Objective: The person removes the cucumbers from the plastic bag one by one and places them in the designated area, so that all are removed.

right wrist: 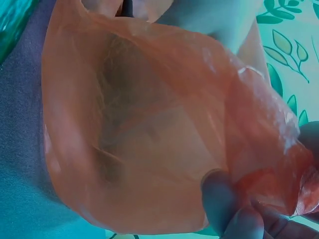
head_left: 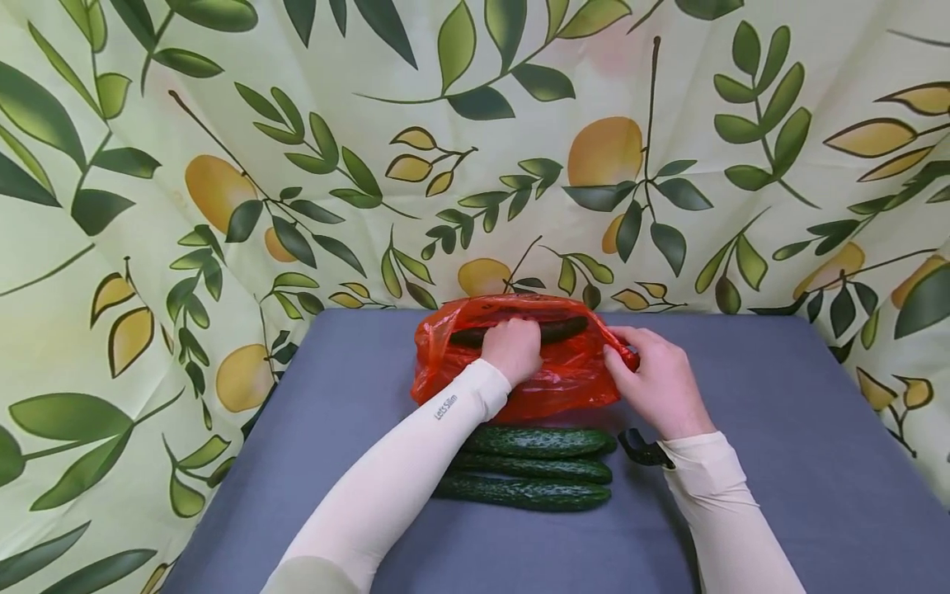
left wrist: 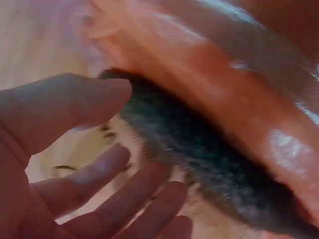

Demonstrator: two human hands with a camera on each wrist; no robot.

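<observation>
A red plastic bag (head_left: 557, 388) lies on its side with its mouth toward me. My left hand (head_left: 514, 351) reaches into that mouth, over a dark green cucumber (head_left: 564, 330) that shows on both sides of it. In the left wrist view, the thumb and spread, relaxed fingers lie along the cucumber (left wrist: 184, 144), thumb tip overlapping one end. My right hand (head_left: 656, 375) pinches the bag's right edge between thumb and fingers. Through the thin film of the bag (right wrist: 164, 149), the right wrist view shows a dark, blurred shape.
Three cucumbers (head_left: 527, 468) lie side by side on the grey table (head_left: 356, 371), just in front of the bag. A black strap (head_left: 642, 449) sits at my right wrist. Behind the table hangs a leaf-and-fruit patterned cloth (head_left: 534, 132).
</observation>
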